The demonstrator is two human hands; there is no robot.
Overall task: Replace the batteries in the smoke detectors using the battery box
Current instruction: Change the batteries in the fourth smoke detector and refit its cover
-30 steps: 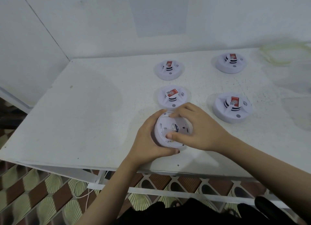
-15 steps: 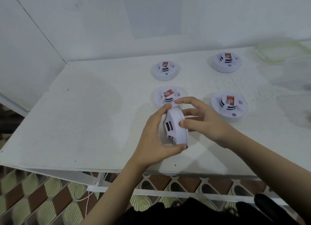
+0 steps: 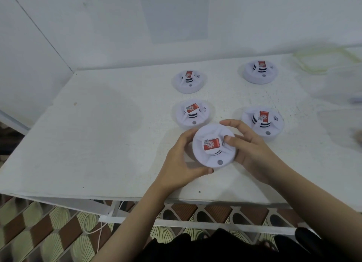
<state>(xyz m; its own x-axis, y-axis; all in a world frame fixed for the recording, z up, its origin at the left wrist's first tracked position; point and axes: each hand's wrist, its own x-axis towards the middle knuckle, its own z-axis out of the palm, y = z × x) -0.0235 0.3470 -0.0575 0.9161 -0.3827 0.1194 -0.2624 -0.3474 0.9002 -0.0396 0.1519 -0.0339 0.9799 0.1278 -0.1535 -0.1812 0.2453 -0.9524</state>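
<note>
Patterned floor tiles (image 3: 39,232) in brown and cream and a thin white cable (image 3: 99,234) show below the table's near edge.

1. Left hand (image 3: 180,164): curled round the held smoke detector (image 3: 214,146) at its 9 o'clock side, thumb along the near rim, fingers on the far-left rim.
2. Right hand (image 3: 252,146): grips the same unit from 3 o'clock, its thumb pressed against the raised centre and its index finger arched over the far rim.
3. Held smoke detector: white, round, face up, just inside the near edge of the white table (image 3: 98,134). It has a raised central chamber with dark slots, a red-and-white label bearing a circular logo and a small code patch, and a grey round button near the rim at 6 o'clock. Whether it touches the table cannot be told.
4. Near-left detector (image 3: 193,114): same type, on the table just beyond the held unit, at its 11 o'clock.
5. Near-right detector (image 3: 262,122): at 2 o'clock of the held unit, close behind the right hand's fingers.
6. Far-left detector (image 3: 189,81): beyond item 4, apart from it.
7. Far-right detector (image 3: 260,71): beyond item 5, near the wall.
8. Translucent container (image 3: 323,62): pale yellow-green rim, at the table's far right corner, blurred.
</note>
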